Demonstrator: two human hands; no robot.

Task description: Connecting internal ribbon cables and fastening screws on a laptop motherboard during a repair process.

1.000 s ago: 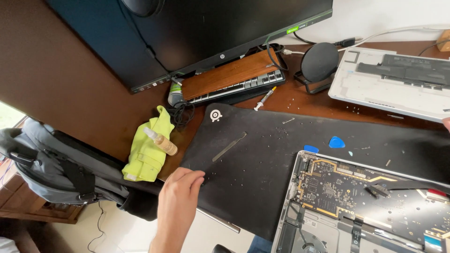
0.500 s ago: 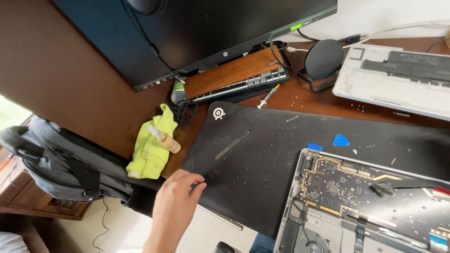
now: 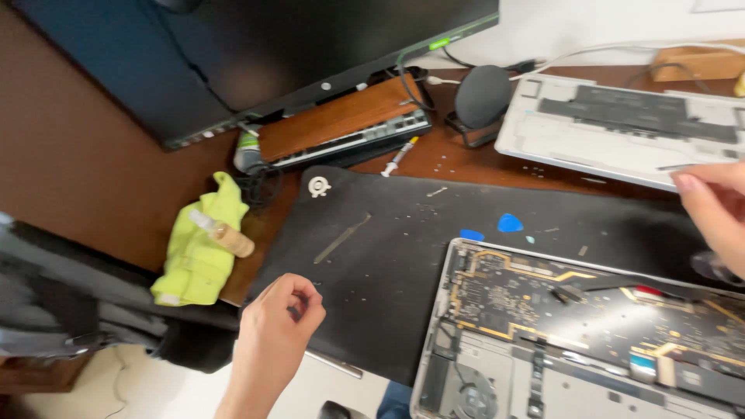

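Observation:
My left hand point(image 3: 275, 330) hovers over the near left corner of a black work mat point(image 3: 388, 264), fingers curled in with the tips pinched together; nothing shows between them. Several tiny screws lie scattered on the mat around it. An opened silver laptop point(image 3: 497, 388) lies on the mat's right part with its circuit board point(image 3: 590, 310) exposed. My right hand point(image 3: 718, 213) reaches in from the right edge above the laptop's far right corner, partly cut off. Whether it holds anything cannot be seen.
A thin metal pry tool point(image 3: 341, 238) and two blue picks point(image 3: 510, 223) lie on the mat. Behind are a white laptop bottom cover point(image 3: 621, 128), a round dark speaker point(image 3: 483, 97), a monitor point(image 3: 310, 46), a keyboard point(image 3: 349, 143) and a yellow-green cloth point(image 3: 198, 248). A dark bag point(image 3: 54, 302) hangs at left.
My left hand went from resting flat on the mat's near edge to lifted with curled, pinched fingers. My right hand has come into view at the right.

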